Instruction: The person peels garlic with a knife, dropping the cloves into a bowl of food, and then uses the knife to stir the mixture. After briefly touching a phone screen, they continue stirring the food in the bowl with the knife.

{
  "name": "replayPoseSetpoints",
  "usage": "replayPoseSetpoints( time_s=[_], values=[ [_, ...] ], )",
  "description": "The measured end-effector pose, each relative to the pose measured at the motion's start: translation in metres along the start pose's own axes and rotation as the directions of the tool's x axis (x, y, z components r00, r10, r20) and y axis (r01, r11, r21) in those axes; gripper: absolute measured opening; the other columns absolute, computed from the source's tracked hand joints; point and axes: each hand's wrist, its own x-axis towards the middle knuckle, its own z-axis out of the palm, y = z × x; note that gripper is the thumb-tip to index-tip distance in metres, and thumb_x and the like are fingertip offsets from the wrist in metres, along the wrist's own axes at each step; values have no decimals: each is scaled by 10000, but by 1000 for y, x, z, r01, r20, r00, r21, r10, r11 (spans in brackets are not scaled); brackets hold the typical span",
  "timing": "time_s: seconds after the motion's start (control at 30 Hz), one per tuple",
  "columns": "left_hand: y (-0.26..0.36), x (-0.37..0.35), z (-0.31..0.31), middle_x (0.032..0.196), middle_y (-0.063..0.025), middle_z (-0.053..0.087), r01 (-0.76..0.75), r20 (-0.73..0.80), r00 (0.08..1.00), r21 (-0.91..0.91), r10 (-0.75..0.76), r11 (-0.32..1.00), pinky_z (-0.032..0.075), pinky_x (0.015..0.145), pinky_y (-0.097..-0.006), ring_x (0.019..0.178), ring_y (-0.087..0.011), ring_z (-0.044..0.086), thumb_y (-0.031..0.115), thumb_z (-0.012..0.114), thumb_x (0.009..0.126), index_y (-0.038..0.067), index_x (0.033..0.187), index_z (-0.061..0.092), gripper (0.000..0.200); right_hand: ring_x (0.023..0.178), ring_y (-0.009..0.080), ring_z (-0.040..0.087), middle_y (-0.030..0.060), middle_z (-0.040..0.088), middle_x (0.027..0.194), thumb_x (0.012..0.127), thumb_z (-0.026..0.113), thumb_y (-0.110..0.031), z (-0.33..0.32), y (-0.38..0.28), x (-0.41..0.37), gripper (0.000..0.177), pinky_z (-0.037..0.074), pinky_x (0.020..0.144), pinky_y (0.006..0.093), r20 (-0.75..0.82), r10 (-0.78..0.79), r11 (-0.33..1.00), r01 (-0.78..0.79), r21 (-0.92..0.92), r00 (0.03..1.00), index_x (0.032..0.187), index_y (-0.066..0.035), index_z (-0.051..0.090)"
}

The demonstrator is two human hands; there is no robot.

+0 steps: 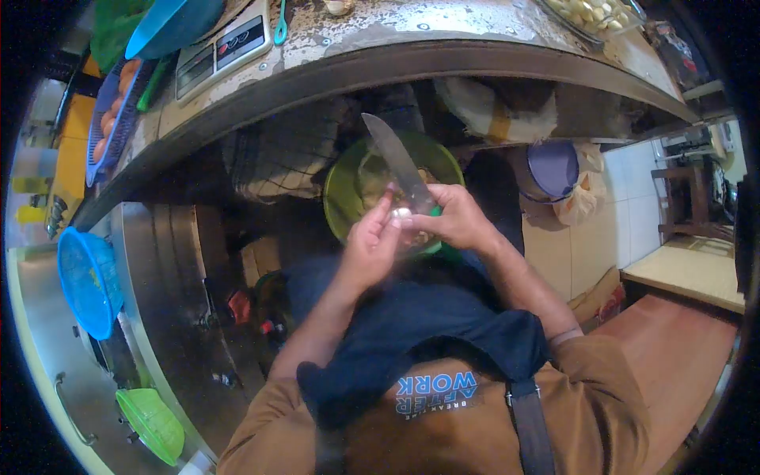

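In the middle of the head view, my right hand [463,218] is closed around the green handle of a large knife [393,154], its wide blade slanting up and away to the left. My left hand [370,244] pinches a small white garlic clove [402,213] between its fingertips, close to the right thumb and the handle end of the blade. Both hands are over a green bowl [336,192] at my lap. Pale pieces lie inside the bowl, partly hidden by the knife and hands, and I cannot make them out clearly.
On the worn table [372,33] ahead are a kitchen scale [226,55], a teal spoon [281,28], a garlic bulb [339,6] and a container of peeled cloves [592,17]. A basket of eggs [111,123] stands left. A purple bucket [552,170] sits on the floor, right.
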Motion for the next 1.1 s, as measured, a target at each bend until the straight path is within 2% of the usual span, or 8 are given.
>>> replayPoseSetpoints(
  time_s=[0.33, 0.53, 0.77, 0.83, 0.87, 0.97, 1.03, 1.1],
  values=[
    [6, 4, 7, 1098, -124, 582, -152, -171, 974, -2, 149, 988, 510, 710, -240, 847, -115, 585, -13, 485, 897, -11, 1310, 391, 423, 727, 47, 562, -22, 638, 828, 800, 709, -128, 1, 8, 0, 218, 473, 644, 225, 44, 33, 990, -39, 135, 998, 983, -25, 649],
    [9, 5, 11, 1102, -117, 570, -90, -183, 979, 8, 90, 996, 497, 819, -262, 951, -143, 587, -27, 526, 871, -11, 1209, 442, 349, 801, 60, 565, -5, 636, 889, 798, 713, -127, 4, 19, 1, 278, 482, 710, 242, -18, 89, 967, -82, 242, 996, 1033, -8, 623],
    [-7, 8, 15, 1124, -96, 564, -268, -114, 947, 235, 300, 934, 481, 858, -274, 1026, -165, 561, -6, 535, 875, -7, 1201, 444, 339, 794, 91, 588, 35, 672, 883, 794, 702, -171, 5, 32, 2, 282, 491, 713, 282, -150, -180, 982, 170, -79, 972, 1012, -3, 642],
    [-16, 11, 16, 1121, -91, 564, -169, -207, 963, 43, 174, 985, 489, 810, -265, 993, -143, 558, 30, 548, 880, 1, 1190, 450, 326, 780, 120, 610, 91, 678, 861, 796, 677, -174, 6, 34, 3, 270, 502, 695, 312, -190, -237, 962, 202, -185, 953, 984, 14, 633],
    [-21, 11, 15, 1121, -91, 564, -196, -195, 960, 43, 200, 980, 489, 810, -265, 993, -143, 558, 30, 548, 880, 1, 1190, 450, 326, 784, 101, 581, 38, 645, 870, 812, 672, -115, 7, 34, 3, 211, 488, 695, 271, -202, -68, 991, 43, -126, 977, 980, 7, 629],
    [-24, 13, 12, 1082, -79, 570, -55, -213, 976, -48, 43, 997, 489, 749, -250, 929, -121, 559, 45, 557, 879, 9, 1163, 460, 303, 743, 108, 573, 56, 630, 802, 803, 682, -136, 8, 37, 3, 221, 481, 652, 284, -269, -258, 938, 174, -301, 928, 953, 14, 620],
    [-18, 13, 16, 1038, -73, 570, 76, -213, 967, -286, -141, 955, 485, 712, -238, 880, -108, 558, 22, 568, 864, 12, 1135, 465, 290, 763, 193, 626, 153, 655, 812, 784, 687, -211, 6, 35, 3, 268, 489, 701, 336, -203, -191, 930, 111, -350, 960, 923, 10, 625],
    [-27, 12, 12, 1026, -73, 570, 57, -210, 970, -298, -123, 953, 485, 723, -236, 880, -115, 562, 13, 569, 860, 12, 1133, 466, 291, 758, 192, 627, 150, 656, 814, 780, 695, -230, 5, 30, 1, 286, 488, 695, 335, -178, -194, 924, 119, -363, 965, 931, 6, 633]
  ],
)
